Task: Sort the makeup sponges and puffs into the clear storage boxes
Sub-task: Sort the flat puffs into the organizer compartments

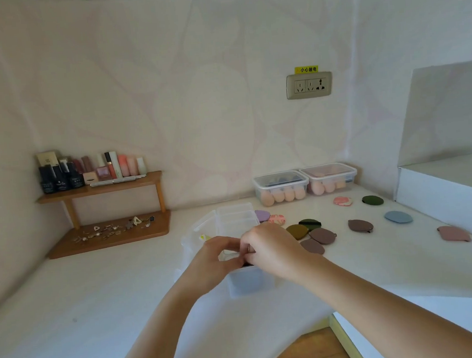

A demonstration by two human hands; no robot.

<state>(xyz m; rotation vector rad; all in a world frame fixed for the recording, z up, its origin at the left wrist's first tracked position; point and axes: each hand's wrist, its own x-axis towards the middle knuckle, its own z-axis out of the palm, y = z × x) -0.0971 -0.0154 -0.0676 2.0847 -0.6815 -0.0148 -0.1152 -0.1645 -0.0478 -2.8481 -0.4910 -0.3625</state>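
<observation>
Nearest, the left grip (221, 254) and the right grip (272, 247) meet over a clear storage box (248, 284) standing on the white worktop (97, 305). Both curl their fingers at the box's top rim and touch each other. Whether they pinch the rim or something dark just under the right fingers cannot be told. A bluish shape shows through the box's front wall. Just behind stands an open clear box (236, 217). Flat puffs lie loose to the right, among them a purple puff (261, 215), an olive puff (297, 231), a brown puff (360, 225), a blue puff (398, 217) and, well apart, a dusty pink puff (454, 233). Against the back wall two lidded boxes (329, 179) sit side by side, the left one showing egg-shaped sponges (283, 196) along its front. At far left a wooden shelf (101, 187) carries bottles (61, 180).
</observation>
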